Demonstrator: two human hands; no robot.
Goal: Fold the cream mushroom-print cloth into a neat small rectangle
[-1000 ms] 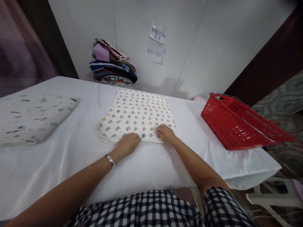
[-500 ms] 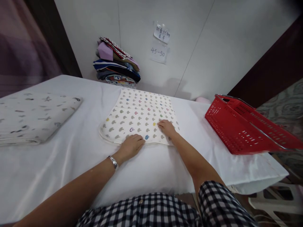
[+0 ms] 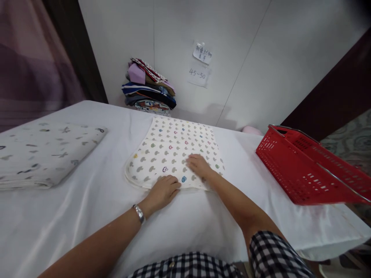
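A white cloth printed with small grey and coloured mushrooms (image 3: pixel 165 154) lies folded flat on the table, with a rounded corner at its near left. Against its near edge rests my left hand (image 3: pixel 164 190), palm down, fingers stretched over the border; a silver bracelet (image 3: pixel 139 213) circles that wrist. My right hand (image 3: pixel 199 166) lies flat on the cloth's right half, its fingertips slightly blurred. Neither hand grips anything. The cloth's lower layers are hidden under its top.
Another folded printed cloth (image 3: pixel 52 154) lies at the left of the white-covered table (image 3: pixel 95 231). A red perforated basket (image 3: pixel 301 170) stands at the right edge. Behind, folded fabrics (image 3: pixel 149 87) are stacked against the wall, near a paper sign (image 3: pixel 198 74). Something pink (image 3: pixel 251 130) shows beyond the far edge.
My right hand has slid a little left across the mushroom cloth. My left hand stays at the near edge. The whole view has tilted slightly, so everything sits lower in the picture.
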